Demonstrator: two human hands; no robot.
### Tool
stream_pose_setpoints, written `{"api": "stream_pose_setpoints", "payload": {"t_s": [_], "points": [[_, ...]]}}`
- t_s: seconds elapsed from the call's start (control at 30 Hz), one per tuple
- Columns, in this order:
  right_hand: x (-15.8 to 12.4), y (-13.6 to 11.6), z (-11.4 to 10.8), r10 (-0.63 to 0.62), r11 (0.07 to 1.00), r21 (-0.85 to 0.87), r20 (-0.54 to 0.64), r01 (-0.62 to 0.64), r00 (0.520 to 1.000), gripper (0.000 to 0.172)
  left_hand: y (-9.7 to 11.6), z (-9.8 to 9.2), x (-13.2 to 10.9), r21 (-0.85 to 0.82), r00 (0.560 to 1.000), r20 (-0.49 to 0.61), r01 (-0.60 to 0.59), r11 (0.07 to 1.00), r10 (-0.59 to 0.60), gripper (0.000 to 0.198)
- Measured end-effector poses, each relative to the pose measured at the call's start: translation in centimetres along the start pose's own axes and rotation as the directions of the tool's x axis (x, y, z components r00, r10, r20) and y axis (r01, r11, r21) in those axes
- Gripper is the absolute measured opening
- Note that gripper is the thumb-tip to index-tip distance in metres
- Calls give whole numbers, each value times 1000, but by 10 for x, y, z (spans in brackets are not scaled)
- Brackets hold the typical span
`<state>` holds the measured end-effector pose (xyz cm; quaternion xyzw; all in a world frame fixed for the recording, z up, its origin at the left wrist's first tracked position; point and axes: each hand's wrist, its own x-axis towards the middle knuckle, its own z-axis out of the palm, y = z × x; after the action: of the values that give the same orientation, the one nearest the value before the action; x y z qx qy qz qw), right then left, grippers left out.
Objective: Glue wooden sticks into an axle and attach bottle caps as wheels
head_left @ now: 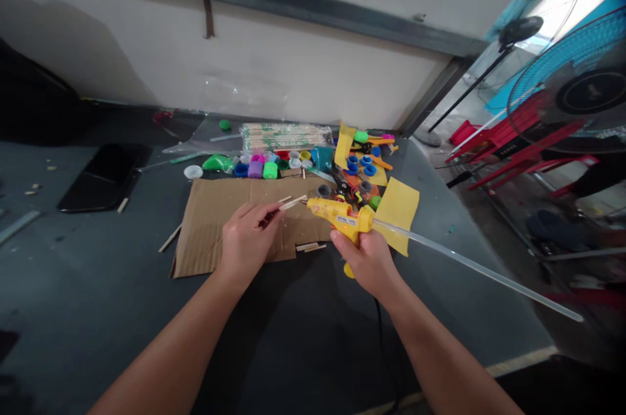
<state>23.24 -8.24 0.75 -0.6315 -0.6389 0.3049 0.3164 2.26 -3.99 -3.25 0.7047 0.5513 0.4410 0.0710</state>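
Observation:
Over a piece of brown cardboard (pixel 205 226), my left hand (pixel 249 239) pinches short wooden sticks (pixel 293 202) between thumb and fingers. My right hand (pixel 372 261) is wrapped round the handle of a yellow hot glue gun (pixel 337 214). Its nozzle points left, close to the ends of the sticks; whether they touch I cannot tell. A long clear glue stick (pixel 479 268) juts out of the gun's back to the right. More cut stick pieces (pixel 310 247) lie at the cardboard's front edge.
Coloured bottle caps (pixel 255 168) and a plastic pack of wooden sticks (pixel 283 137) line the back. Yellow paper (pixel 398 213) lies right of the gun. A black phone (pixel 104 179) is at left. A fan (pixel 587 89) stands off the table's right side.

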Motion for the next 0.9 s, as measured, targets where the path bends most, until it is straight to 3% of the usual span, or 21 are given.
{"api": "stream_pose_setpoints", "payload": {"t_s": [0.27,0.6,0.9], "points": [[2,1,-2,43,999,5,-7,-43,999,30,0,0,0,-8,1000,-7,1,1000,-1,15],[-2,-4,6,-72,997,33,37,70,997,25,-2,3,0,-3,999,-6,-35,999,35,16],[-5,-10,8,-98,995,22,70,97,993,25,-3,4,0,-5,997,-18,-73,997,73,17]]}}
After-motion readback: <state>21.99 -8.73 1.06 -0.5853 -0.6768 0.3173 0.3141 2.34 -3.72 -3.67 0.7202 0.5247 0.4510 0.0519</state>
